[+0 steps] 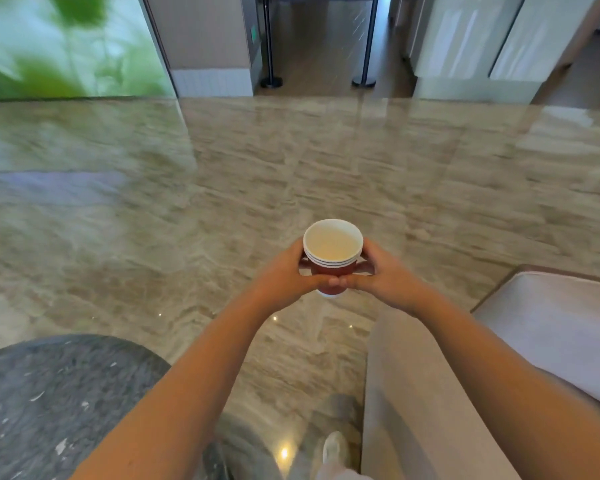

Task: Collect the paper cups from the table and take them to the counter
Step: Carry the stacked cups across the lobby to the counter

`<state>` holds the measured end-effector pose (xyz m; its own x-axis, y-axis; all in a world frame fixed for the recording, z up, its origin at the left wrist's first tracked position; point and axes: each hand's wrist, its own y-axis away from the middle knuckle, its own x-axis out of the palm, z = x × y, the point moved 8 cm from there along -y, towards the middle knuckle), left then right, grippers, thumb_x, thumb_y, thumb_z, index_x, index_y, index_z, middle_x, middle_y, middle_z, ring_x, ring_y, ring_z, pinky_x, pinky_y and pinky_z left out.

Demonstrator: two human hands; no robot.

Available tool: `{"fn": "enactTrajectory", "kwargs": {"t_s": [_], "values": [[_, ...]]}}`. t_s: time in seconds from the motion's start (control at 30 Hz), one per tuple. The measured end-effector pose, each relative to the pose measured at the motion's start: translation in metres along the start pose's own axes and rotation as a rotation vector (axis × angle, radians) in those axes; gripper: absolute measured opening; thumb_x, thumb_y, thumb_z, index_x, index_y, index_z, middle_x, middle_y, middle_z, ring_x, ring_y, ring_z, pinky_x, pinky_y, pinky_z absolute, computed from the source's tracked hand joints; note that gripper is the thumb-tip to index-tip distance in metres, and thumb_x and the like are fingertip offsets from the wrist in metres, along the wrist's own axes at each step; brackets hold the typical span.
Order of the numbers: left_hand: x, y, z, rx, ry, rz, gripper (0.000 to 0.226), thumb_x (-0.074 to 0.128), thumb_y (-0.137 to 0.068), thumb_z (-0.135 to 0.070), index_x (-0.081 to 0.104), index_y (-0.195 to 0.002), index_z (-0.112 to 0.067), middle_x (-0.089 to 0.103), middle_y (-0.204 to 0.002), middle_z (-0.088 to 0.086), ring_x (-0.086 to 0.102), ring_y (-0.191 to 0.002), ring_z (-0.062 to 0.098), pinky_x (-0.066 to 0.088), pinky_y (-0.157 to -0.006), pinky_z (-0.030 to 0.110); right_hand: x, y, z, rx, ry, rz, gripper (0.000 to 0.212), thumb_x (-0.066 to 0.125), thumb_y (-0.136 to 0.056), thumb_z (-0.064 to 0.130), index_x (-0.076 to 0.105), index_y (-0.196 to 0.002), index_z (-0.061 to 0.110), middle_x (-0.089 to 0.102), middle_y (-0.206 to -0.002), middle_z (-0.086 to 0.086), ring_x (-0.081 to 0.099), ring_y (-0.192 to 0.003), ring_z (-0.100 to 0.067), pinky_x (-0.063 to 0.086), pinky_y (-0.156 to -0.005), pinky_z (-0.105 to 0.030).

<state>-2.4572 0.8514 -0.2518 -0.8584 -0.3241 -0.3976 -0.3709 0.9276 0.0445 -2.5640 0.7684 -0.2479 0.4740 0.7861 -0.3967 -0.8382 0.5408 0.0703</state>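
Observation:
A stack of nested paper cups [332, 251], red outside and white inside with several rims showing, is held upright in front of me over the marble floor. My left hand [284, 273] wraps its left side and my right hand [387, 275] wraps its right side. The fingertips of both hands meet at the front of the stack. The top cup looks empty. No counter can be identified with certainty in this view.
A dark grey round stone table [49, 403] lies at lower left. A pale upholstered seat [551, 334] stands at lower right. Polished marble floor [291, 168] stretches ahead to black stanchion posts [271, 77] and white walls. My shoe [335, 448] shows below.

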Motion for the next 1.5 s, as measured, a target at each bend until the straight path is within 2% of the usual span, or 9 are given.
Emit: {"fn": "enactTrajectory", "kwargs": {"t_s": [0.13,0.27,0.57,0.7,0.87,1.07,1.2,1.33,1.5], "values": [[0.018,-0.085,-0.019,0.012,0.002,0.030,0.070,0.079,-0.066,-0.031,0.045,-0.127,-0.030,0.060,-0.118,-0.010,0.058,-0.108,0.007,0.046,-0.087,0.024,-0.065,-0.050,-0.019,0.016,0.015,-0.025,0.073,0.074,-0.072,0.028,0.037,-0.135,0.022,0.055,-0.129,0.001,0.056,-0.114,-0.019,0.046,-0.099,-0.045],[0.038,-0.161,-0.042,0.036,0.009,0.076,0.067,0.079,-0.066,-0.031,0.046,-0.124,-0.030,0.061,-0.118,-0.010,0.058,-0.109,0.009,0.048,-0.088,0.026,-0.131,-0.090,-0.029,0.017,0.007,-0.077,0.068,0.075,-0.071,0.025,0.040,-0.129,0.026,0.056,-0.122,0.008,0.058,-0.110,-0.018,0.048,-0.094,-0.036],[0.087,-0.323,-0.081,0.127,-0.032,0.242,0.067,0.079,-0.065,-0.035,0.044,-0.122,-0.036,0.061,-0.115,-0.013,0.058,-0.106,0.006,0.047,-0.088,0.025,-0.252,-0.167,-0.074,0.085,-0.029,-0.258,0.069,0.072,-0.075,0.019,0.037,-0.136,0.019,0.055,-0.129,-0.001,0.057,-0.111,-0.020,0.047,-0.097,-0.037],[0.108,-0.406,-0.098,0.194,-0.045,0.351,0.062,0.078,-0.065,-0.034,0.042,-0.114,-0.046,0.056,-0.107,-0.026,0.055,-0.099,-0.005,0.045,-0.074,0.009,-0.308,-0.211,-0.098,0.118,-0.058,-0.377,0.070,0.073,-0.074,0.015,0.038,-0.135,0.019,0.054,-0.127,0.001,0.056,-0.112,-0.019,0.046,-0.099,-0.041],[0.151,-0.518,-0.128,0.296,-0.073,0.521,0.067,0.078,-0.067,-0.028,0.044,-0.124,-0.031,0.058,-0.117,-0.009,0.057,-0.106,0.009,0.044,-0.079,0.012,-0.390,-0.252,-0.126,0.192,-0.070,-0.585,0.071,0.074,-0.073,0.016,0.039,-0.135,0.015,0.056,-0.127,-0.004,0.056,-0.113,-0.021,0.047,-0.098,-0.039],[0.231,-0.607,-0.178,0.401,-0.069,0.732,0.061,0.080,-0.065,-0.028,0.044,-0.112,-0.041,0.056,-0.103,-0.024,0.057,-0.092,-0.007,0.041,-0.069,0.002,-0.487,-0.256,-0.156,0.270,-0.099,-0.789,0.065,0.073,-0.073,0.013,0.043,-0.131,0.017,0.057,-0.123,-0.001,0.056,-0.110,-0.016,0.047,-0.094,-0.029],[0.302,-0.648,-0.207,0.419,-0.056,0.879,0.059,0.081,-0.063,-0.031,0.045,-0.106,-0.047,0.060,-0.105,-0.024,0.059,-0.095,-0.007,0.042,-0.071,0.005,-0.549,-0.237,-0.182,0.310,-0.105,-0.921,0.059,0.072,-0.074,0.010,0.045,-0.125,0.021,0.058,-0.111,0.008,0.056,-0.099,-0.006,0.047,-0.083,-0.009],[0.387,-0.684,-0.239,0.444,-0.060,0.995,0.056,0.080,-0.057,-0.042,0.046,-0.099,-0.053,0.061,-0.102,-0.029,0.058,-0.097,-0.011,0.044,-0.077,0.009,-0.618,-0.209,-0.216,0.359,-0.120,-1.044,0.055,0.072,-0.074,0.011,0.045,-0.117,0.033,0.057,-0.109,0.015,0.058,-0.099,-0.005,0.048,-0.091,-0.024],[0.499,-0.724,-0.304,0.545,-0.056,1.113,0.060,0.081,-0.059,-0.038,0.045,-0.105,-0.048,0.059,-0.101,-0.029,0.057,-0.097,-0.010,0.044,-0.079,0.011,-0.719,-0.164,-0.252,0.412,-0.079,-1.206,0.066,0.075,-0.071,0.017,0.044,-0.129,0.020,0.059,-0.114,0.006,0.060,-0.104,-0.015,0.047,-0.098,-0.038]]}}
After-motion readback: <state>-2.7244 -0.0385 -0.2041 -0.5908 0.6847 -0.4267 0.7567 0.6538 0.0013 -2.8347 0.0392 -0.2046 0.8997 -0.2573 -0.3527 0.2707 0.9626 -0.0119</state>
